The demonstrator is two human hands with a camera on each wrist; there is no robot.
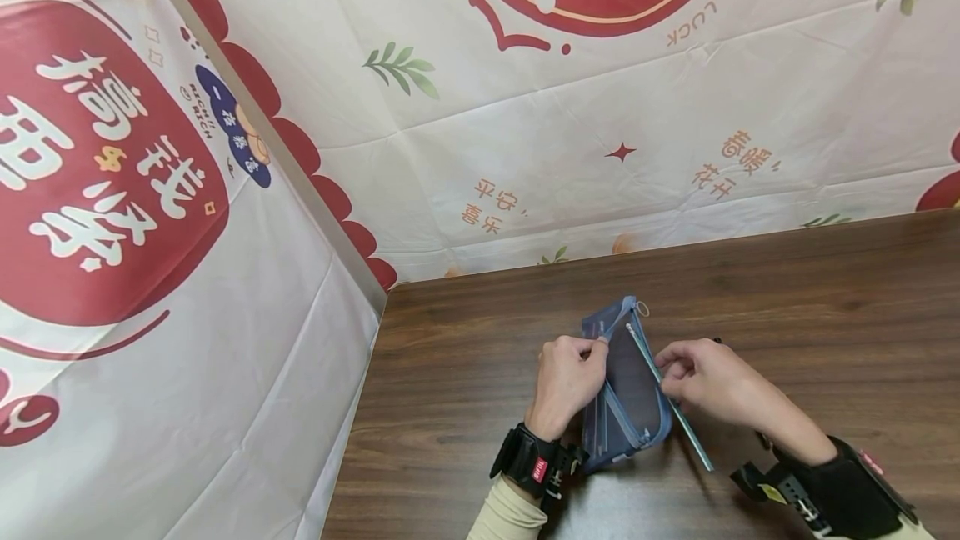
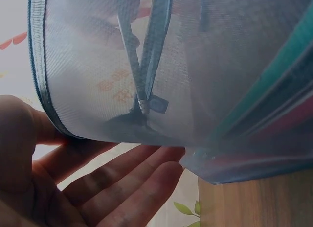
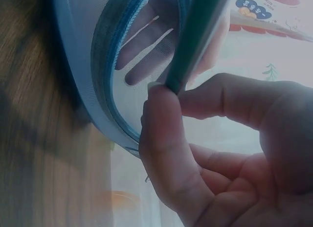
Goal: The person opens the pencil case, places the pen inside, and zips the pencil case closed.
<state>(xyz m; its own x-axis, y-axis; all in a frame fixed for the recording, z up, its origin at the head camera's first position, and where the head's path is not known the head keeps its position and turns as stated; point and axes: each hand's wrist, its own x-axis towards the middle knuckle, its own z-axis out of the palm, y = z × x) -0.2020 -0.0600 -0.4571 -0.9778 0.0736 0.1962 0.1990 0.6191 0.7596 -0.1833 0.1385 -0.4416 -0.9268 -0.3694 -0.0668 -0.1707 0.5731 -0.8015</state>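
A blue mesh zip pouch (image 1: 630, 390) stands over the wooden table with its zipped mouth spread apart. My left hand (image 1: 567, 377) pinches the pouch's edge; in the left wrist view its other fingers (image 2: 132, 188) lie beneath the mesh. My right hand (image 1: 708, 377) pinches a slim green pencil (image 1: 692, 433) between thumb and forefinger, as the right wrist view shows. The pencil slants across the mouth of the pouch. Its end with a metal band (image 2: 142, 105) shows through the mesh in the left wrist view. Teal and pink strips also show there, partly hidden by the mesh.
The brown wooden table (image 1: 465, 373) lies under the hands. A white printed cloth (image 1: 525, 140) hangs behind its back edge, and another printed panel (image 1: 247, 357) stands along the left edge. Black straps with cameras (image 1: 536, 463) sit on both wrists.
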